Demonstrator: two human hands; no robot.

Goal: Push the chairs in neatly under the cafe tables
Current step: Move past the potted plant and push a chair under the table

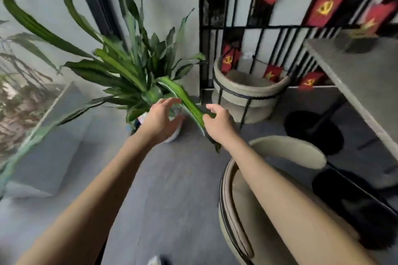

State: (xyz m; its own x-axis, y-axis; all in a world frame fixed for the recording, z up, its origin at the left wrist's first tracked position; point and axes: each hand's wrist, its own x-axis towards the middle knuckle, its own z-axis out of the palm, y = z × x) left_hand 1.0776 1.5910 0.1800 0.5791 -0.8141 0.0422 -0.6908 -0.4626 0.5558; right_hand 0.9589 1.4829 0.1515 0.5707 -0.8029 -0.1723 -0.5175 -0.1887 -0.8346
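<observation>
Both hands' fingers spread, empty: left hand [160, 117], right hand [217, 119] beside plant leaf [189, 105]. Near tub chair [280, 153] below right fingers: looks light, stiff; grip curved backrest rim.

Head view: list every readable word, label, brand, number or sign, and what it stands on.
No readable words or numbers anywhere.
Red flags on the black railing: yellow star or hammer-and-sickle emblems only, no lettering.
Small white tag on the railing: too blurred to read.
Packaging by the plant pot: too blurred to read.
</observation>
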